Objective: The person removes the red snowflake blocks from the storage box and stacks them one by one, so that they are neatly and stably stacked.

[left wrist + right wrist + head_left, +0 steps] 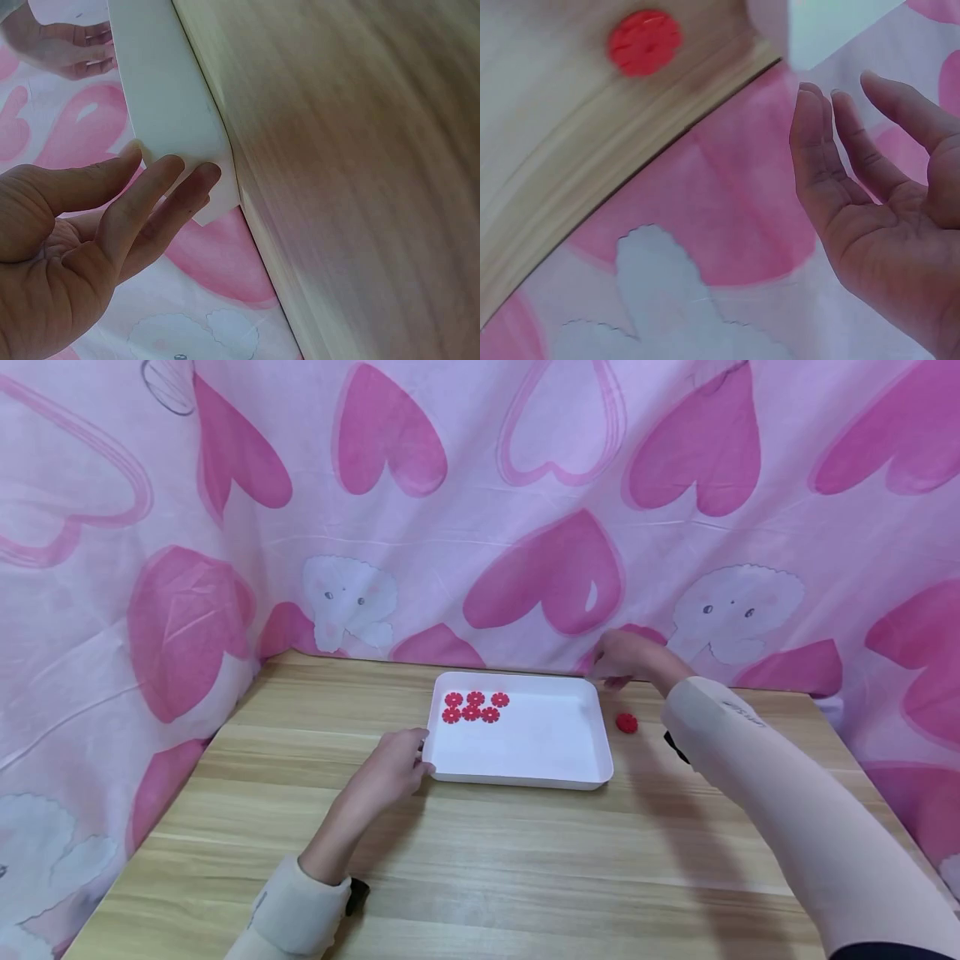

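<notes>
A white tray point(525, 777) lies in the middle of the wooden table point(480, 860). Several red flower-shaped discs point(472, 706) sit in two rows in its far left corner. My left hand point(393, 768) touches the tray's near left corner; in the left wrist view its straight fingers point(161, 187) rest against the tray's rim point(172, 97). My right hand point(630, 656) hovers by the tray's far right corner, and in the right wrist view its palm point(885, 225) is empty with relaxed fingers. One loose red disc point(626, 722) lies on the table to the right of the tray.
A pink curtain with hearts point(540, 577) closes off the back and both sides of the table. In the right wrist view a red disc point(643, 41) lies on the wood near the table's edge. Bare wood stretches in front of the tray.
</notes>
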